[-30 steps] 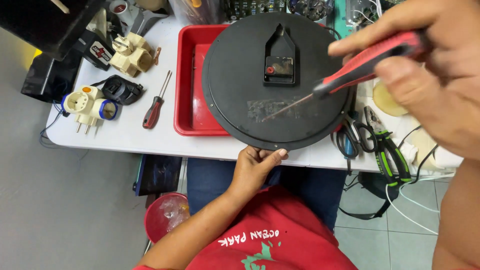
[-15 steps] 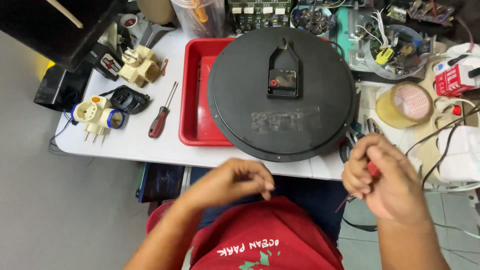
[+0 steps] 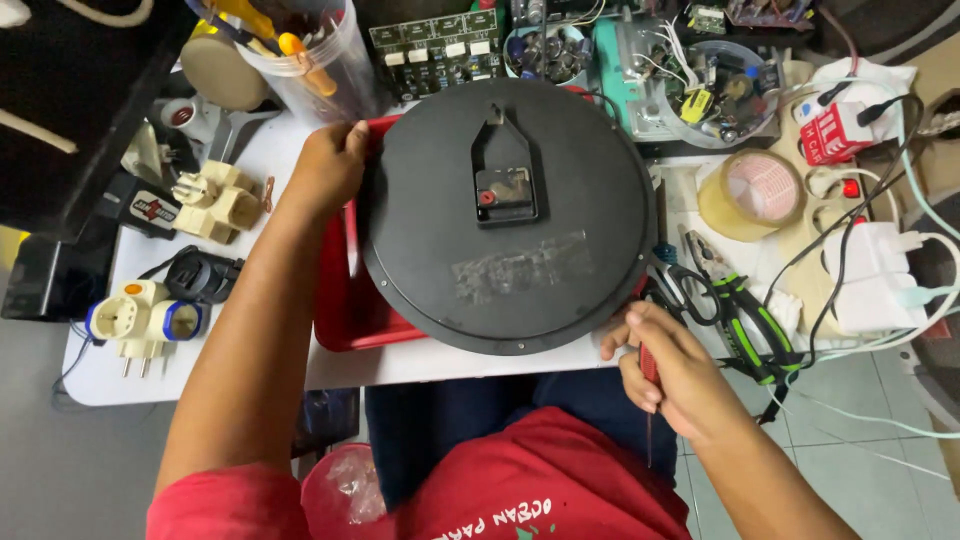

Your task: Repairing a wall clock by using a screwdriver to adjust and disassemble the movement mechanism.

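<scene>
Screwdriver (image 3: 648, 385) mostly hidden, clenched in right hand (image 3: 668, 372); left hand (image 3: 325, 170) gripping wall clock (image 3: 505, 215) rim over red tray (image 3: 345, 310).

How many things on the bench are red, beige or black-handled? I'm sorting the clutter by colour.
Red: 2, the red tray and the red power adapter
Beige: 2, the plug adapter cluster and the tape roll
Black-handled: 1, the scissors
Total: 5

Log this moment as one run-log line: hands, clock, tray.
left hand: grips clock upper-left rim | right hand: holds screwdriver, touches lower-right rim | clock: face-down, partly over red tray
</scene>
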